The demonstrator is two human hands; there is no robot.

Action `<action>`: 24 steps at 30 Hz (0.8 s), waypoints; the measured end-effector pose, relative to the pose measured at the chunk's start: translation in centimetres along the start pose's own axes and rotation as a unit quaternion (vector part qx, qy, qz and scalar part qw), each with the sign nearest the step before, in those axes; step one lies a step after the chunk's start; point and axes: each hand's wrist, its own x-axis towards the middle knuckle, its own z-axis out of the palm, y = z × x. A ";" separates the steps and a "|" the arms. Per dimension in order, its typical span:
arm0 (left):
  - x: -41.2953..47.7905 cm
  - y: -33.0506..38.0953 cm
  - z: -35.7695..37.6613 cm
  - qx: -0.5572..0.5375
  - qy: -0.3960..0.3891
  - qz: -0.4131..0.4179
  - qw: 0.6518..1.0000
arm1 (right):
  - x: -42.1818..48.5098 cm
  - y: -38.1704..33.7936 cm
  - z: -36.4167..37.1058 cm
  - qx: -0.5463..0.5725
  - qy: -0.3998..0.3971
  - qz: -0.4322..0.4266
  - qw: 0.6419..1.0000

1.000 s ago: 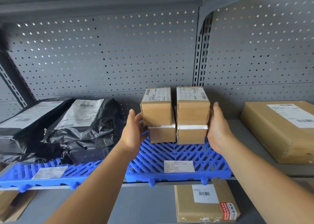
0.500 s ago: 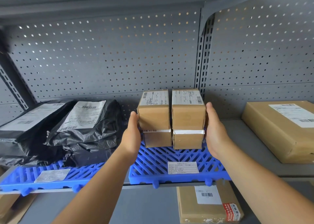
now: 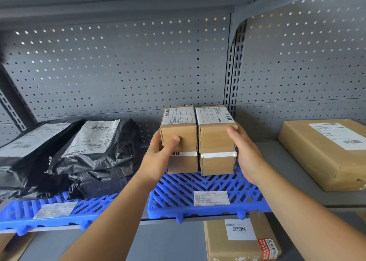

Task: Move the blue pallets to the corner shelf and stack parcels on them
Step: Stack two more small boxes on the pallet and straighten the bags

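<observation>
Two blue pallets lie side by side on the grey shelf: the right pallet and the left pallet. Several small brown cardboard parcels stand on the right pallet in two stacks of two, pressed together. My left hand grips the left stack, thumb across the front of the upper box. My right hand presses on the right stack's side, thumb on the upper box's front. Black plastic mailer bags with white labels are piled on the left pallet.
A large flat brown parcel lies on the shelf to the right. Below, a taped brown box sits on the lower shelf. A perforated grey back panel and a slotted upright close off the rear; another shelf hangs overhead.
Both hands have pushed the parcel block slightly back on the right pallet. My thumbs have come round onto the fronts of the upper boxes.
</observation>
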 end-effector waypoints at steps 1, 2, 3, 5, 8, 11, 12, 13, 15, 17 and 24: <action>0.1 -0.1 -0.1 0.000 0.000 0.000 1.000 | -0.1 0.0 0.1 -0.001 -0.002 0.003 1.000; 0.1 -0.1 -0.1 0.000 -0.001 0.000 1.000 | 0.0 0.0 0.2 0.002 0.000 0.005 1.000; 0.1 -0.1 -0.1 0.001 -0.001 0.000 1.000 | 0.0 0.0 0.4 0.007 0.004 0.007 1.000; 0.2 -0.2 -0.1 0.000 0.003 0.000 1.000 | 0.3 0.3 0.5 0.021 0.012 0.013 1.000; 0.3 0.0 -0.2 -0.006 0.007 -0.001 1.000 | 0.6 0.6 0.6 0.034 0.014 0.029 0.999; 0.3 0.0 -0.3 -0.011 0.007 0.001 1.000 | 0.7 0.7 0.6 0.041 0.016 0.042 0.998; 0.3 0.0 -0.3 -0.013 0.006 0.001 1.000 | 0.7 0.7 0.6 0.042 0.016 0.044 0.998; 0.3 -0.1 -0.3 -0.015 0.004 0.001 1.000 | 0.7 0.7 0.6 0.044 0.016 0.046 0.998; 0.3 0.0 -0.4 -0.023 -0.001 0.002 1.000 | 0.7 0.7 0.6 0.046 0.017 0.053 0.997; 0.2 0.1 -0.4 -0.027 -0.003 0.004 1.000 | 0.7 0.8 0.7 0.049 0.020 0.058 0.997; 0.3 -0.1 -0.6 -0.030 -0.002 -0.008 1.000 | 0.3 0.3 0.7 0.044 0.017 0.036 0.998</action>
